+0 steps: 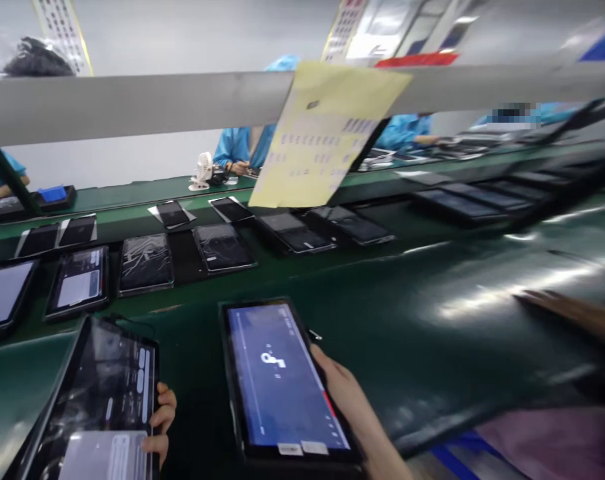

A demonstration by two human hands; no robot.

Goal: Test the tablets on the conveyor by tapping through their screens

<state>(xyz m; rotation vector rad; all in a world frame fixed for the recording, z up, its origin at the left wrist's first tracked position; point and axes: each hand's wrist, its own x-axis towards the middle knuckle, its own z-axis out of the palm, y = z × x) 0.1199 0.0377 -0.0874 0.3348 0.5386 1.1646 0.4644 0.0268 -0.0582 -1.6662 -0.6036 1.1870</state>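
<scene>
The left hand [161,425] holds the left tablet [107,373], with its fingertips curled over the tablet's right edge. The right hand [350,393] holds the blue-screen tablet [282,407] along its right edge. The left tablet is at the lower left and the blue-screen tablet at bottom centre, both over the near part of the green bench [422,320].

A narrow gap separates the two tablets. Beyond the top edge of the blue-screen tablet, a strip of bare bench extends to the row of tablets [145,263]. The widest open surface lies to the right of the right hand and is bounded by the bench's near edge. Another person's hand [572,313] is over the far right of this surface, well apart from the blue-screen tablet.

The left palm is concealed behind the left tablet, and the right fingers are partly hidden at the blue-screen tablet's edge. Whether the blue-screen tablet touches the bench cannot be told. The lower end of the left tablet is cut off by the frame. The hanging yellow sheet [327,143] covers part of the far side; its print is illegible. Blur obscures the right end of the row.
</scene>
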